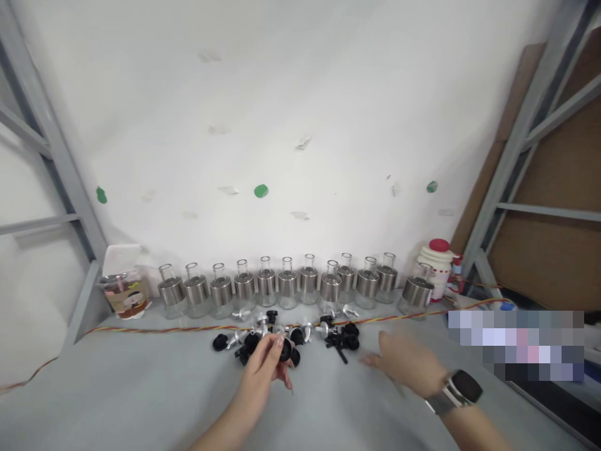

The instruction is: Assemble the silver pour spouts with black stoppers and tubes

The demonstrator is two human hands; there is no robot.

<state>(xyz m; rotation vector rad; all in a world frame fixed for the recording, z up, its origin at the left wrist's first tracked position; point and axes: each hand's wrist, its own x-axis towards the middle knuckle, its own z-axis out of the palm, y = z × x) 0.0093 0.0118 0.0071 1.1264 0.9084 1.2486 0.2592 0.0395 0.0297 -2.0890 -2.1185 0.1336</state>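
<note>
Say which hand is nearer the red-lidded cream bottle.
Right. The right hand is in front of the red-lidded cream bottle, slightly left; the left hand is much farther left.

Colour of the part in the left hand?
Black part in left hand; head view shows it.

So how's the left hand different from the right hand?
The left hand holds a round black part; the right hand is too blurred to tell whether it holds anything. The right hand has a watch at its wrist; the left hand has none. Both are gloveless and over the grey table.
</note>
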